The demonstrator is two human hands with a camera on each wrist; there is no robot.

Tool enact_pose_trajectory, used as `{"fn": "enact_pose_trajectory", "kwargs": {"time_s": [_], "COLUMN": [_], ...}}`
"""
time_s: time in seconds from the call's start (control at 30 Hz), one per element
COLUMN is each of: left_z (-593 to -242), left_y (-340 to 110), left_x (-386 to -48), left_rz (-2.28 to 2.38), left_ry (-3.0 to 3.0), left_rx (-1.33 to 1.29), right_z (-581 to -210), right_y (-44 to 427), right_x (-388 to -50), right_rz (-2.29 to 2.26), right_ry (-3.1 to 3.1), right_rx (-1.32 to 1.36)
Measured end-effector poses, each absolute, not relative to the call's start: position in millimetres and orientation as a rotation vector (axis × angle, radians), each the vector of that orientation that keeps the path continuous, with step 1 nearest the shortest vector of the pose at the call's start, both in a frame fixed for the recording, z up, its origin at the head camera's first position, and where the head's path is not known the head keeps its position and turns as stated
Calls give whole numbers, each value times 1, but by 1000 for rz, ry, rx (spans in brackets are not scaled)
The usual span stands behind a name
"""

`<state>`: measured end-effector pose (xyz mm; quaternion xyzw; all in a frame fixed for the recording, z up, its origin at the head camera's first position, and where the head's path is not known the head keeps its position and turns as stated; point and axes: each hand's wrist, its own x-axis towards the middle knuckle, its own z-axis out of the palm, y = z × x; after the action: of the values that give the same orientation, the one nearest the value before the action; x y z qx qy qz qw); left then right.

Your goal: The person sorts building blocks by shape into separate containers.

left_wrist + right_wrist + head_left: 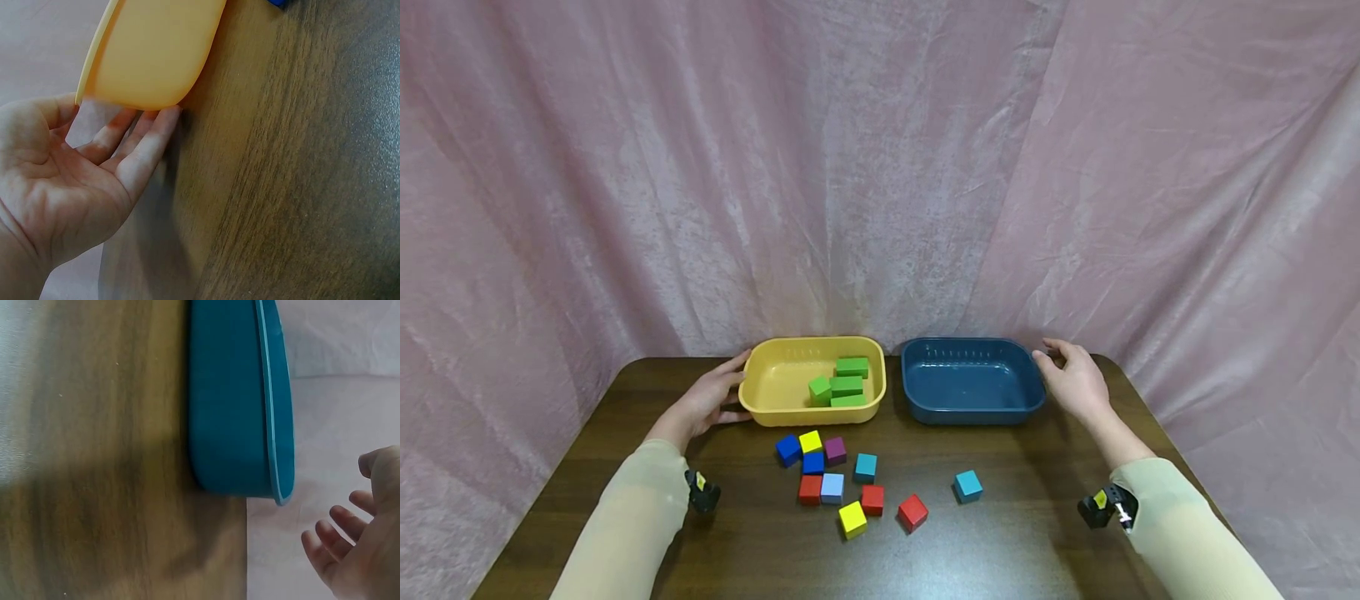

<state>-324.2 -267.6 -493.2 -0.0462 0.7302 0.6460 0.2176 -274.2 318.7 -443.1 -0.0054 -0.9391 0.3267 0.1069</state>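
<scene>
A yellow plastic basket point(775, 419) holds several green blocks point(846, 386) in its right half. My left hand point(711, 398) is at the basket's left end; in the left wrist view the thumb meets the rim and the nearly straight fingertips touch the lower edge of the end wall. To the right stands a dark blue basket point(973, 415) with nothing visible inside. Beside its right end is my right hand point(1077, 385), fingers loosely bent and holding nothing. In the right wrist view a gap separates those fingers point(334, 540) from the blue basket point(231, 400).
In front of the baskets lie several loose cubes: dark blue point(788, 450), yellow point(853, 519), purple point(835, 451), red point(913, 512), light blue point(832, 488) and turquoise point(967, 486). A pink curtain point(880, 167) hangs behind the brown wooden table point(1000, 550).
</scene>
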Motion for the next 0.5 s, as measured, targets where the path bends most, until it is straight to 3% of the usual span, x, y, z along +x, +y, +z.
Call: {"fn": "enact_pose_trajectory", "kwargs": {"time_s": [0.5], "left_z": [-492], "left_y": [-269], "left_x": [-323], "left_rz": [1780], "left_ry": [2037], "left_rx": [-121], "right_z": [-453], "right_y": [331], "right_x": [-294], "right_rz": [1405], "right_ry": [-2919], "right_rx": [-186]}}
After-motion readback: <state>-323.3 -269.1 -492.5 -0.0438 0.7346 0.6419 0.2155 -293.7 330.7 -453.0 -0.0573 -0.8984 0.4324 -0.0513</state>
